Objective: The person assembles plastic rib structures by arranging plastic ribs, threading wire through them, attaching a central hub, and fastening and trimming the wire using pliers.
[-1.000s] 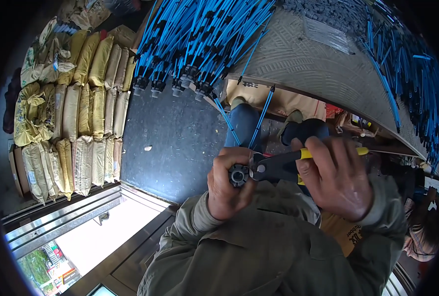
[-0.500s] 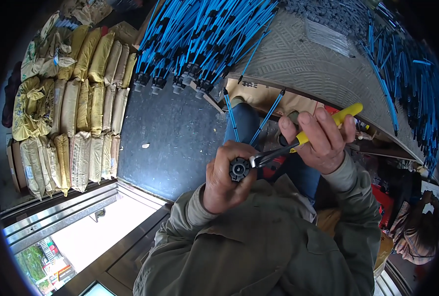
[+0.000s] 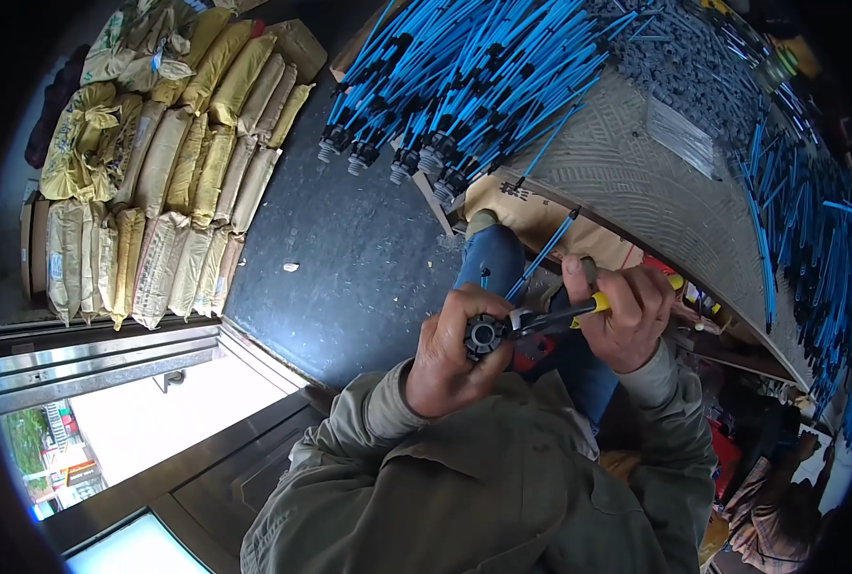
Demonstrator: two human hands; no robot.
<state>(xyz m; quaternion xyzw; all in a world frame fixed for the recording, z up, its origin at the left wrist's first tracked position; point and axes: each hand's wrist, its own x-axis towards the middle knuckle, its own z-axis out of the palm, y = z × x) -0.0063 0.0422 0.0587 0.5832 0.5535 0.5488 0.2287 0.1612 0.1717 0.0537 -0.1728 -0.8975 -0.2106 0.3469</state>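
Note:
My left hand (image 3: 456, 356) is closed around a dark ribbed round fitting (image 3: 484, 335), its hollow end facing up. From beyond that fist a thin blue rod (image 3: 546, 253) with a black tip sticks out, and a second one shows shortened beside it. My right hand (image 3: 625, 320) grips a pair of pliers (image 3: 558, 317) with yellow handles. The pliers' jaws meet the side of the fitting, close to my left fingers. Whether they are clamped on a part of it is too small to tell.
A heap of blue rods with black fittings (image 3: 464, 72) lies ahead, at the edge of a patterned grey worktop (image 3: 598, 158). More blue rods (image 3: 799, 239) and small grey parts (image 3: 684, 72) cover the right side. Stacked sacks (image 3: 163, 172) stand at left. Another person (image 3: 780, 512) is at lower right.
My right fingers have closed more tightly round the pliers' handles. The fitting has tilted, and one blue rod has swung to point toward me. The whole view has shifted.

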